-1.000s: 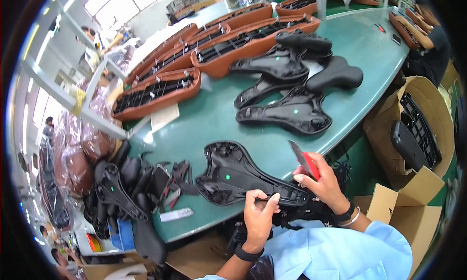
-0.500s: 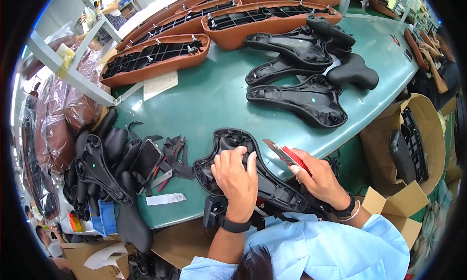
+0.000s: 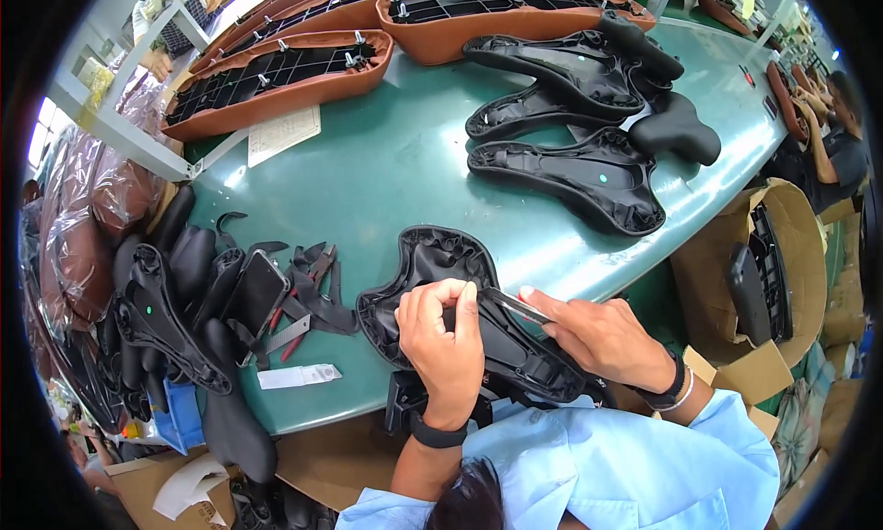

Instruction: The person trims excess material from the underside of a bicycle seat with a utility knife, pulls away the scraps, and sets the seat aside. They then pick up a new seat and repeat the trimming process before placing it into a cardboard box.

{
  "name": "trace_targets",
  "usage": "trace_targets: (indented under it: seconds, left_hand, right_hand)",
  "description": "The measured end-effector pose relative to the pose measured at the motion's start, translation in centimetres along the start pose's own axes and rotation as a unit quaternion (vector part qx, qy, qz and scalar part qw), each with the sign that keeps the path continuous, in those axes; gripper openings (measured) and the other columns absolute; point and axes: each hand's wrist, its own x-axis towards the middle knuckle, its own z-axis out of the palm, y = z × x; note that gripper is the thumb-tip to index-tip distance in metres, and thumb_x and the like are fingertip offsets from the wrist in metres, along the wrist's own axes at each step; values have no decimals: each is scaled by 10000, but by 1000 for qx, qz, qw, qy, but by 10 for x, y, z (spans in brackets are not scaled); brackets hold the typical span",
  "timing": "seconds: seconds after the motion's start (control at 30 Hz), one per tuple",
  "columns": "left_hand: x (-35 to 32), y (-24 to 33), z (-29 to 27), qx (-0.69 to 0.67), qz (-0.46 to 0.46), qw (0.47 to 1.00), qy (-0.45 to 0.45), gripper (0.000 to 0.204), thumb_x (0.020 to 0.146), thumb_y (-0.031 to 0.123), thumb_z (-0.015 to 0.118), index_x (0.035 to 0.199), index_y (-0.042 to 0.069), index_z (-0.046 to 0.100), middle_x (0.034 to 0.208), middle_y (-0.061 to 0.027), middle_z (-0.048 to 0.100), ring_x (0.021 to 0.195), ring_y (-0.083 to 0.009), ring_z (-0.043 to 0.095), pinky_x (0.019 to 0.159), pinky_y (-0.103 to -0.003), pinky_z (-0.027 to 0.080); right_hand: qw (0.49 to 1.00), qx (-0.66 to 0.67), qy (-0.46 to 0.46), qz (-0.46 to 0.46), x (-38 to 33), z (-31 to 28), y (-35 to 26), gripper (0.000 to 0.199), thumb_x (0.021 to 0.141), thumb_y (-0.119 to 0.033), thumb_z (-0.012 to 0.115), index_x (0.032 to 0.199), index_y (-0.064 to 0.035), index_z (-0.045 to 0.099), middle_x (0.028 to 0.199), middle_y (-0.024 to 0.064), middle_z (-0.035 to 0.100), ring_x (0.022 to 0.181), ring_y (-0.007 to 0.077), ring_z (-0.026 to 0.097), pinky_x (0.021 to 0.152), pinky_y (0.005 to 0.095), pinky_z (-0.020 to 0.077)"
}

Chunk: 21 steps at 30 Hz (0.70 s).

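Black saddle (image 3: 517, 348), one, upturned at the near edge of the table (image 3: 368, 171); cutter (image 3: 515, 305), one.
Left hand (image 3: 441, 346): thumb and forefinger pinched together above the saddle (anything between them: cannot tell); right hand (image 3: 612, 341): grasping the cutter, its blade now brought in to the left fingertips, apparently positioned for close work. Also: upturned saddles beyond (image 3: 593, 176), three; pliers (image 3: 291, 348), one; white slip (image 3: 299, 376), one.

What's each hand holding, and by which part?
Right hand: metal-bladed utility knife, by its mostly covered red handle. Left hand: curled over the black contoured saddle; any hold there can't be told.
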Motion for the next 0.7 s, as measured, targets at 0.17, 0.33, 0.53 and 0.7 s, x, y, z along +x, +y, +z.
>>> trace_targets:
  seconds: [0.17, 0.33, 0.53, 0.7]
  left_hand:
    - [-3, -1, -6, -59, 16, 998, -13, 145, 799, 60, 720, 803, 50, 575, 794, -63, 590, 784, -258, 548, 750, -376, 407]
    - [-4, -2, -4, -109, -14, 994, -11, 121, 831, 91, 707, 834, 48, 594, 837, -60, 615, 829, -238, 564, 801, -353, 415]
    - [-12, -9, -2, -263, -107, 958, 35, 132, 864, 97, 692, 839, 29, 582, 874, -62, 593, 839, -191, 541, 808, -314, 421]
    - [-11, -6, 6, -340, -119, 919, 159, 88, 928, 76, 617, 928, 24, 545, 921, -34, 544, 811, -125, 492, 776, -244, 412]
  right_hand:
    - [987, 111, 100, -53, 13, 1, 6, 547, 887, -108, 610, 1410, -190, 473, 904, 105, 680, 701, 333, 634, 591, 403, 489]
    - [995, 92, -27, -17, 14, -5, 9, 532, 884, -129, 620, 1397, -199, 496, 918, 124, 681, 704, 335, 631, 601, 400, 496]
    - [994, 96, -54, -14, -25, -11, 3, 557, 881, -140, 617, 1415, -194, 469, 726, 111, 637, 600, 332, 604, 536, 395, 468]
    - [992, -34, -119, 39, -54, -37, -32, 633, 844, -139, 645, 1437, -201, 430, 631, 102, 564, 495, 285, 565, 435, 401, 412]
